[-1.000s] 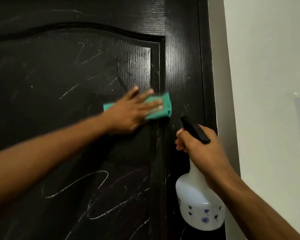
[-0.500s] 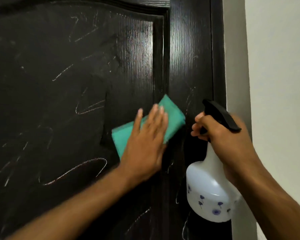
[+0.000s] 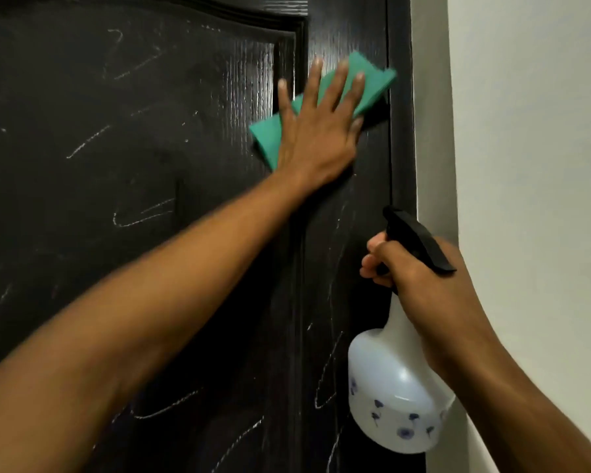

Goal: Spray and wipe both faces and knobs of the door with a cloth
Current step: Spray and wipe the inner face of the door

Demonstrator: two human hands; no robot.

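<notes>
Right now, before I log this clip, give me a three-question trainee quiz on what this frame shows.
1. True or false: the left hand presses the green cloth flat against the door with straight fingers.
2. Multiple choice: what does the right hand hold? A) a sponge B) the spray bottle C) the door knob
3. Fill in: the white scribbles on the door's panel look like ____ marks.

Key: 1 true; 2 B, gripped at the neck below the black trigger head; 3 chalk, and many remain below and left of the cloth.
</notes>
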